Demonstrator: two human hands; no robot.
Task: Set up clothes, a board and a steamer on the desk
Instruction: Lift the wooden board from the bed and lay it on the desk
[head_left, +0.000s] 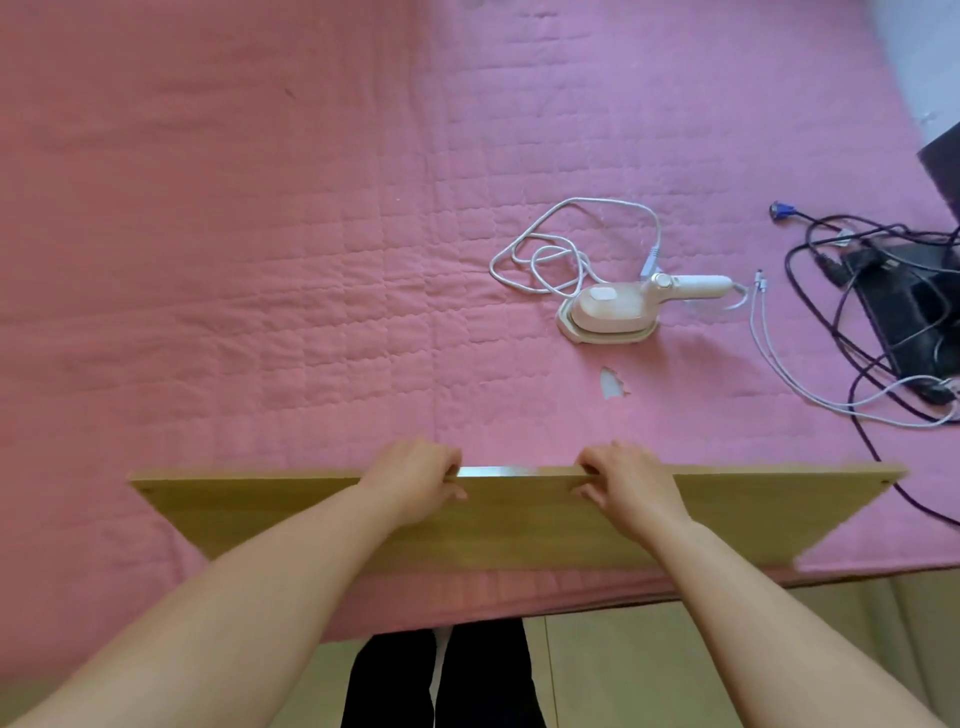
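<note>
**One head camera, looking steeply down over the desk edge**

There is a single view, so nothing is shared with a second camera. It sits on the person's head and points forward and sharply down, almost straight onto the pink quilted cover (260, 234) that fills most of the picture. The near edge of the cover runs across the lower part, with floor and dark trouser legs (441, 680) beneath it, so the camera stands just behind that edge. Both forearms enter from the bottom corners, close to the lens. The wide angle bends straight lines outward; the far side and right edge curve away at the corners.
</note>
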